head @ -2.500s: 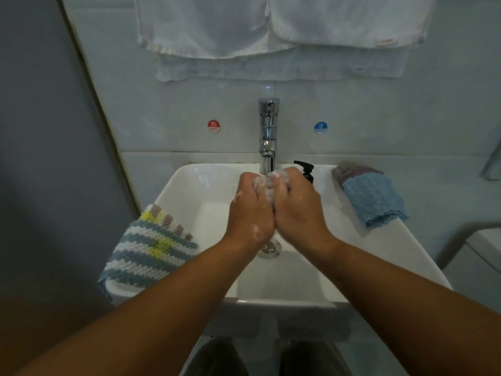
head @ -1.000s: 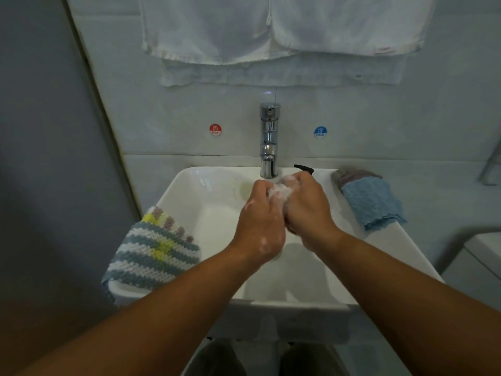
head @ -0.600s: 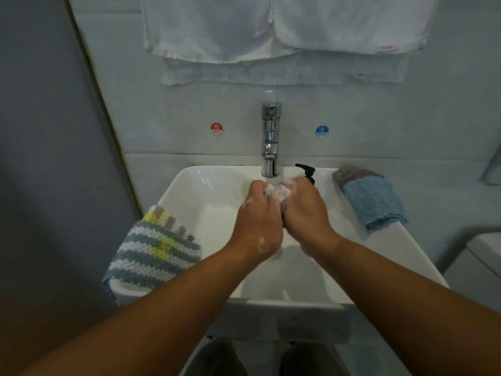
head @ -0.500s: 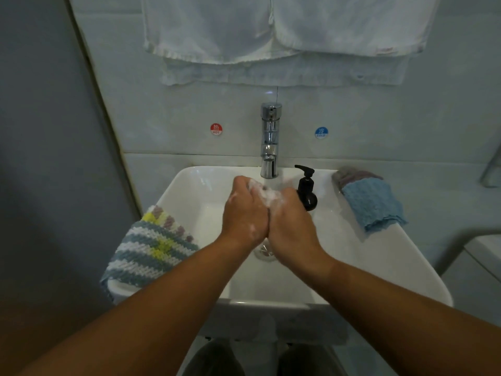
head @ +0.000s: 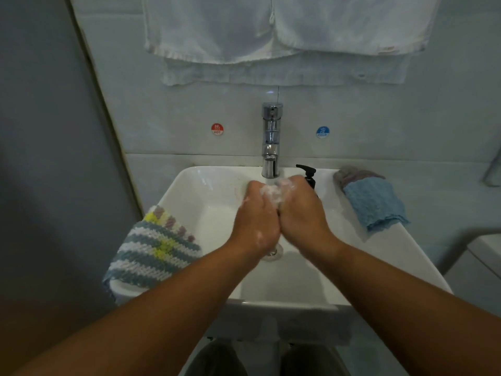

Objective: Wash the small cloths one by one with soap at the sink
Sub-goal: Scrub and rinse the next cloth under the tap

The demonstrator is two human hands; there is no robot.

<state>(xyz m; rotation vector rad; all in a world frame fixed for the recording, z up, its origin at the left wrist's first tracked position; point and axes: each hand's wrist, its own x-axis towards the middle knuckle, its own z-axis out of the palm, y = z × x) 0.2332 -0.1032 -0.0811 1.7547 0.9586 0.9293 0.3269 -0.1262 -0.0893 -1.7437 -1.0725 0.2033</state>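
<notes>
Sink point(head: 211, 191) rim, 9 o'clock: striped cloth point(head: 154, 248) overhangs, a forearm bump could drop it. Soap pump point(head: 309, 176) at 1 o'clock sits just behind the right hand point(head: 301, 213), easy to knock. Grip: left hand point(head: 256, 221) and right both curled, pressed together round the lathered small cloth point(head: 272, 192) under the tap point(head: 271, 139), 12 o'clock.

White rectangular ceramic sink point(head: 393, 256), striped blue, white and yellow crocheted cloth point(head: 157, 251) draped over left rim, folded blue textured cloth point(head: 371, 204) on right rim, black pump soap bottle point(head: 309, 176) at back rim.
</notes>
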